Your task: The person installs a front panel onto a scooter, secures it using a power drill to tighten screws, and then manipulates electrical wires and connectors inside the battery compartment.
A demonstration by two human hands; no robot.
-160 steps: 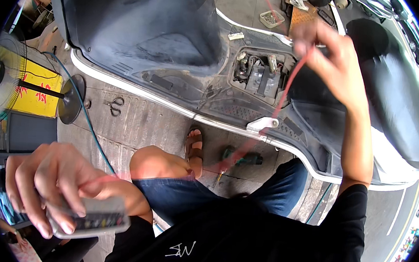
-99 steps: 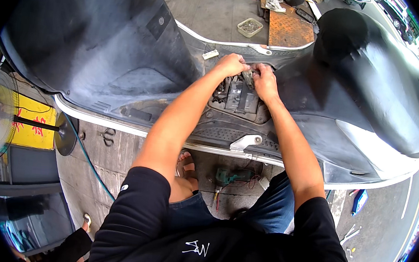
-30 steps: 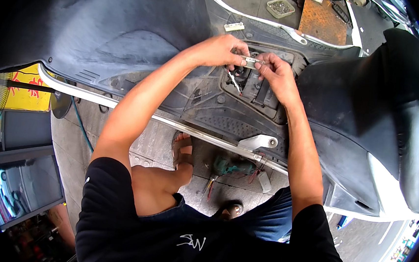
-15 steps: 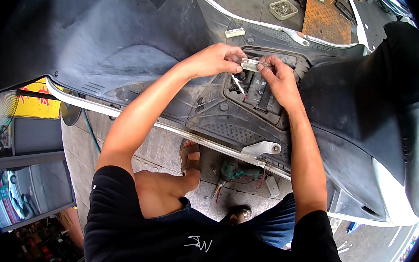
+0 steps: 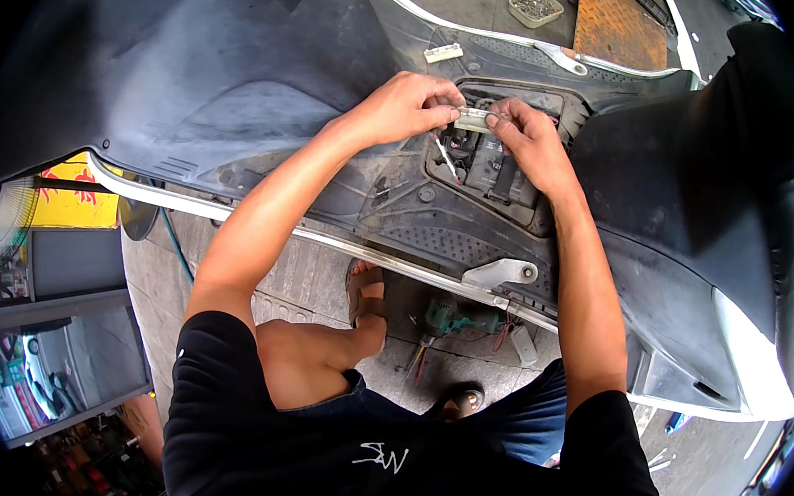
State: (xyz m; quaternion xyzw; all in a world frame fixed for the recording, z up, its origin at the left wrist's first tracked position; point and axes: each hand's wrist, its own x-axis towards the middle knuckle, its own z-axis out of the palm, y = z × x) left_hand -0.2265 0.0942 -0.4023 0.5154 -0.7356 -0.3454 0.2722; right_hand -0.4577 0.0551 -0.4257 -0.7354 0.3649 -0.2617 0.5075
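Both hands pinch a small pale rectangular plastic piece (image 5: 472,120) over an open battery compartment (image 5: 558,100) in a scooter's footboard. My left hand (image 5: 410,107) closes thumb and fingers on its left end. My right hand (image 5: 528,142) grips its right end between thumb and forefinger. Below them a dark battery (image 5: 487,167) sits in the compartment, partly hidden by my right hand. A thin white strip (image 5: 446,157) slants down from beneath my left hand toward the battery's left side. Farther off, a similar cream-coloured piece (image 5: 443,53) lies on the footboard.
Around the compartment stretches the scooter's dark body (image 5: 243,68), with the seat (image 5: 720,171) at right. A folded metal footrest (image 5: 501,273) edges the near side. On the ground lie a green power drill (image 5: 447,319), a tub of small parts (image 5: 535,9) and a rusty plate (image 5: 619,28).
The view has shifted slightly. Both hands stay on the pale piece, which has tipped a little between the fingers.
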